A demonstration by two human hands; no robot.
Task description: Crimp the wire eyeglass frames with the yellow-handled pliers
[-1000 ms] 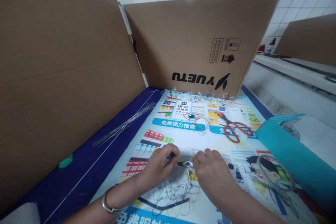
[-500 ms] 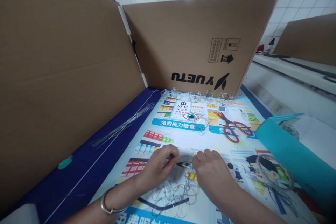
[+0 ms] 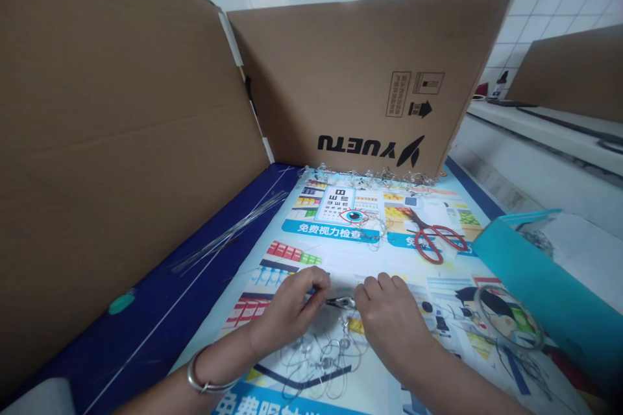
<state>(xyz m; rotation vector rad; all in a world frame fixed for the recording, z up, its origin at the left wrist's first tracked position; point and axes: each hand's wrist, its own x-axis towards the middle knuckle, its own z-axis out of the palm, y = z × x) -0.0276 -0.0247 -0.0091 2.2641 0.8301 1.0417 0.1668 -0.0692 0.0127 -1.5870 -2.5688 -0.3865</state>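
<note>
My left hand (image 3: 296,305), a silver bangle on its wrist, is closed in a pinch near the middle of the printed sheet; what its fingertips hold is too small to make out. To the right, my right hand (image 3: 389,318) is wrapped round small metal pliers (image 3: 344,303), whose tip points at my left fingertips. Below both hands lies a loose tangle of thin wire loops with clear bits (image 3: 324,360). Red-handled scissors (image 3: 431,240) rest open on the sheet beyond my right hand.
Cardboard panels (image 3: 360,78) stand at the back and left. Straight wires (image 3: 228,233) lie on the blue surface. A teal box (image 3: 545,279) and a clear ring (image 3: 509,318) are at right. More wire pieces (image 3: 374,178) line the back panel's foot.
Both hands have shifted very slightly left. The pliers' metal head shows a little more between them.
</note>
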